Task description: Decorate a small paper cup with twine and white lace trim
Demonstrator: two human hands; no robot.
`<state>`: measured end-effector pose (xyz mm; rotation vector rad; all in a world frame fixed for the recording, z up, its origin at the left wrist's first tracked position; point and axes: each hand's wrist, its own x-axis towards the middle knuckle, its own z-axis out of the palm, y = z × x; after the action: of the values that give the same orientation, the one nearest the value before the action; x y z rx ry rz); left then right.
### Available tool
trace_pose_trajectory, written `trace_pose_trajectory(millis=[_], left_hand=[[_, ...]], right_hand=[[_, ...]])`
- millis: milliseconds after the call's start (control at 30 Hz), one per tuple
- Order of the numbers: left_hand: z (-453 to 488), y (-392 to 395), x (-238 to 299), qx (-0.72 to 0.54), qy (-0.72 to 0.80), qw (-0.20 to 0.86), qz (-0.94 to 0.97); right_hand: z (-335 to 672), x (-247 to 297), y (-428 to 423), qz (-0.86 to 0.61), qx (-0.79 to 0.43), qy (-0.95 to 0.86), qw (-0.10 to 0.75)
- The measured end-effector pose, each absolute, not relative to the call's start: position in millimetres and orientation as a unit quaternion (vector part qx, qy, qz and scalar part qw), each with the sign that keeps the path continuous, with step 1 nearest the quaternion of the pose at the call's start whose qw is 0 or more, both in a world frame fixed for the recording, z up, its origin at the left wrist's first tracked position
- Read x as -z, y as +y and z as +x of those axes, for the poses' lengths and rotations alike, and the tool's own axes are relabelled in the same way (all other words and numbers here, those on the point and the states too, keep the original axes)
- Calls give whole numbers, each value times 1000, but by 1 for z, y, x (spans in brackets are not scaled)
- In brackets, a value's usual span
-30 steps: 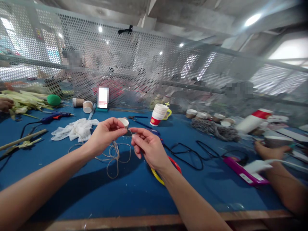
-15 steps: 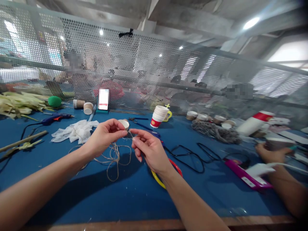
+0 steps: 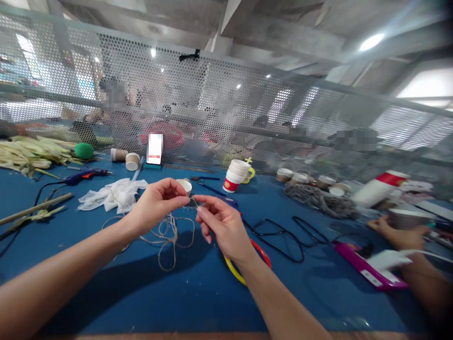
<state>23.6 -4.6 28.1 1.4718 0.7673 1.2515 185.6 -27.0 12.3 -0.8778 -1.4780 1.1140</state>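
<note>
Thin tan twine (image 3: 169,232) lies in loose loops on the blue table below my hands. My left hand (image 3: 159,200) pinches a strand of it between thumb and forefinger. Close beside it, my right hand (image 3: 221,222) pinches the strand too, with its other fingers curled. The short stretch between the fingertips is thin and partly hidden. Just behind the fingers stands a small white paper cup (image 3: 184,185). Under my right wrist lie scissors with red and yellow handles (image 3: 235,273), their blades out of sight.
White cloth (image 3: 115,194) and a blue glue gun (image 3: 87,175) lie left. Stacked paper cups (image 3: 234,175) stand behind my hands, a phone (image 3: 155,148) farther left. Rightward are black cable (image 3: 279,231), a purple power strip (image 3: 370,267), grey cord (image 3: 322,200) and another person's hand (image 3: 396,231) holding a cup.
My hands keep nearly the same pinch on the twine. The whole view has shifted slightly, so things sit a little lower and farther right.
</note>
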Motion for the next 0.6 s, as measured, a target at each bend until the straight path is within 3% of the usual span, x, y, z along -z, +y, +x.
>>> trace_pose_trajectory(millis=[600], left_hand=[[21, -5, -28, -486, 322, 450, 676]], right_hand=[[186, -13, -28, -374, -440, -636, 512]])
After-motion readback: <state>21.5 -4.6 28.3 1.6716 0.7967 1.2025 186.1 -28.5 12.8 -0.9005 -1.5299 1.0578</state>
